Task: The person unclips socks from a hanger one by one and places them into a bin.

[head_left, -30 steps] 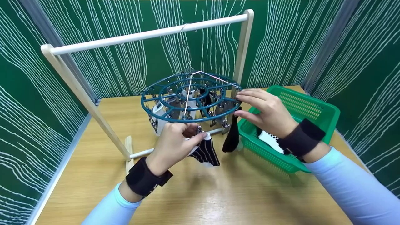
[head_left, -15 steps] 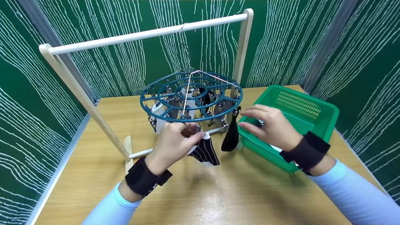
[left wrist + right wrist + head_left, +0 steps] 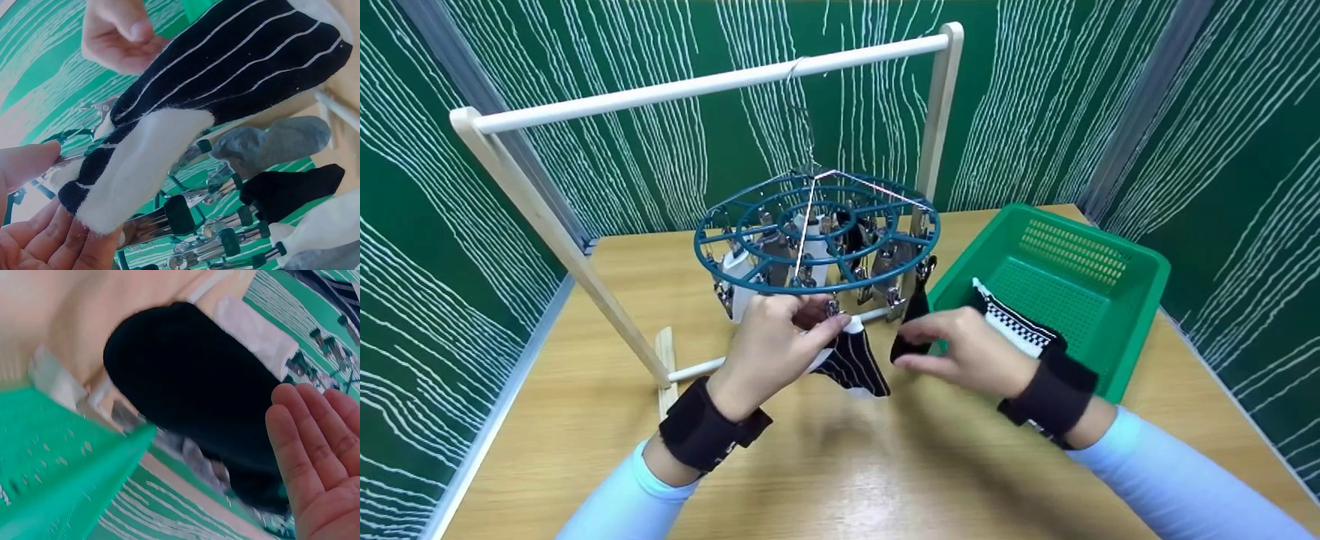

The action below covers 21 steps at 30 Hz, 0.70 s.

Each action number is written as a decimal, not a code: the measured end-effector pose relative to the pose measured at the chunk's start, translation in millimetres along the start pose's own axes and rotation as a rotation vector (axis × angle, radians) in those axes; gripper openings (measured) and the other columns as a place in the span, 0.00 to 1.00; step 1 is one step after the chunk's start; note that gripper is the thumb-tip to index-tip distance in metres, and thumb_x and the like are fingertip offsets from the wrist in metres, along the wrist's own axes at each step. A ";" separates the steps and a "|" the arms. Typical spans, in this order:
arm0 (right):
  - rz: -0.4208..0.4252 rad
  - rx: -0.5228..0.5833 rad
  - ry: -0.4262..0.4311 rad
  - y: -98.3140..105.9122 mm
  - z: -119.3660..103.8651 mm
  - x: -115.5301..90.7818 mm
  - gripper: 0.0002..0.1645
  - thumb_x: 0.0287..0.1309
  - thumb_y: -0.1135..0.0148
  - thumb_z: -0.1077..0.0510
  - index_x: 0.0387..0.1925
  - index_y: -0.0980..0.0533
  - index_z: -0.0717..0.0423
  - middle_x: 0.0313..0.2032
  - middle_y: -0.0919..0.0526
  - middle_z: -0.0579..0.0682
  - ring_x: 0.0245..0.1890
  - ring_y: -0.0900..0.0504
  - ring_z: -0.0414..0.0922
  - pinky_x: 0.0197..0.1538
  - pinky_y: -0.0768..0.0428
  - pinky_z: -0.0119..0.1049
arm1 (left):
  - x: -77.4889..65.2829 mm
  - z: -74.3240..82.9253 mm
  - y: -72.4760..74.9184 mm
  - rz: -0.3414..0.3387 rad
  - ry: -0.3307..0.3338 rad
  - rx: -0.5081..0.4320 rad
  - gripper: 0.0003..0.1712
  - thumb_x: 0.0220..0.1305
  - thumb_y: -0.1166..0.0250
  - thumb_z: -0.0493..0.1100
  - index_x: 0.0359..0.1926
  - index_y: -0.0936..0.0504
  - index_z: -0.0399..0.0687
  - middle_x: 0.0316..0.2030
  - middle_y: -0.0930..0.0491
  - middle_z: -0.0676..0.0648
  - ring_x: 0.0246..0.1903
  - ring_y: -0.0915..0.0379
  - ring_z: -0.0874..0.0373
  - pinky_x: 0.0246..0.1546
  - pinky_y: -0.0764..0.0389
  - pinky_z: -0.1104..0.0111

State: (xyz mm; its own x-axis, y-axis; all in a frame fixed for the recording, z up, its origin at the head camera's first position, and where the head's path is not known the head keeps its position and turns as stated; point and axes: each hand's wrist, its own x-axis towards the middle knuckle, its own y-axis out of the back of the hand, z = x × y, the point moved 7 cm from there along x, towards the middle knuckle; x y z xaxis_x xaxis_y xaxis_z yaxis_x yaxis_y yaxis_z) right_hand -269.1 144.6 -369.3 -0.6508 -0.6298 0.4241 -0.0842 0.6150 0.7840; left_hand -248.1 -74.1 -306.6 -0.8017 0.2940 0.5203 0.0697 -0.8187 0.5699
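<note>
Left wrist: fuzzy blk/wht pinstriped sock (image 3: 225,62) in L hand (image 3: 53,242)

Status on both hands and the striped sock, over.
Left hand holding striped sock at clip. Right hand empty. Black sock hanging close by right hand, contact unclear.

A pale blue sleeve (image 3: 634,491) with a banded cuff shows near seven o'clock, its matching sleeve (image 3: 1170,476) near four. Above each cuff sits a wide black wrist strap (image 3: 701,427) bearing small whitish marks.
</note>
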 end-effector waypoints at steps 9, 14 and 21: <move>-0.081 0.064 0.002 -36.5 -3.5 10.5 0.19 0.67 0.22 0.52 0.50 0.12 0.63 0.42 0.05 0.56 0.40 0.06 0.47 0.46 0.07 0.44 | -0.2 -0.9 1.0 0.009 -0.004 0.038 0.11 0.68 0.23 0.39 0.43 0.08 0.32 0.35 0.06 0.40 0.33 0.08 0.54 0.39 0.07 0.61; -0.107 0.075 -0.014 -51.7 -5.3 16.8 0.14 0.70 0.25 0.52 0.47 0.12 0.59 0.40 0.05 0.51 0.37 0.08 0.41 0.43 0.08 0.39 | -0.5 -1.1 0.6 0.002 0.005 0.031 0.11 0.69 0.24 0.40 0.43 0.08 0.33 0.36 0.06 0.40 0.34 0.08 0.53 0.39 0.07 0.61; -0.100 0.144 -0.071 -63.0 -3.0 22.1 0.11 0.72 0.28 0.57 0.46 0.14 0.63 0.40 0.06 0.56 0.36 0.07 0.44 0.37 0.11 0.31 | -0.6 -2.2 1.1 -0.002 0.017 0.022 0.11 0.70 0.24 0.40 0.44 0.08 0.33 0.35 0.06 0.40 0.34 0.08 0.52 0.39 0.07 0.61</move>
State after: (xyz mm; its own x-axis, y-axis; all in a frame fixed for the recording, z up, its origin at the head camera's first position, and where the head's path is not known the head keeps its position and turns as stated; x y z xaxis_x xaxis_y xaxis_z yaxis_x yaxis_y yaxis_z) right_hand -275.9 90.5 -408.0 -0.6846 -0.6595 0.3104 -0.2549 0.6156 0.7457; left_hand -248.9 -76.3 -307.7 -0.8119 0.2873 0.5082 0.0805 -0.8071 0.5849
